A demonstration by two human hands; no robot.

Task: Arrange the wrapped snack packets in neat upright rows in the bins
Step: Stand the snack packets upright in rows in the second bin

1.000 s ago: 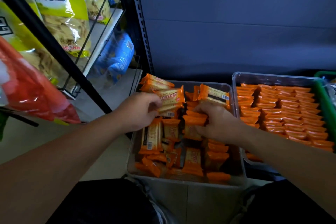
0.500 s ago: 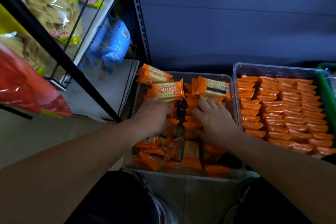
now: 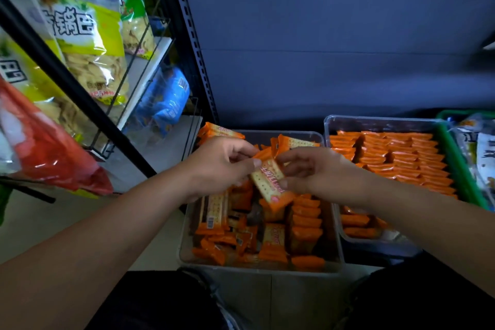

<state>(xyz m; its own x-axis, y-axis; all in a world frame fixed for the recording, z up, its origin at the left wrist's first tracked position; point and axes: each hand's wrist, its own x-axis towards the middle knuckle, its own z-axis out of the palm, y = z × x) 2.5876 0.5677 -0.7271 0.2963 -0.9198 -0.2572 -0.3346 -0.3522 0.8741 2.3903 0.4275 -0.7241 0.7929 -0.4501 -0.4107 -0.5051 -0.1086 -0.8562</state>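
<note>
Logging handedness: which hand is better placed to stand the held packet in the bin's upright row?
Probably right: the right hand grips the packet near its middle, just above the upright row; the left hand only pinches its upper end.

A pale tiled floor [image 3: 53,228] is seen at the left and along the near edge. The near clear bin [image 3: 257,271] is set on it, with a tile joint showing just in front of the bin. A second clear bin [image 3: 375,121] is placed just beside it to the right and further back; whether the floor or a dark base carries it cannot be told. A green basket [image 3: 461,166] is set against its right side. At the left a black rack [image 3: 197,45] is stood on the floor.
</note>
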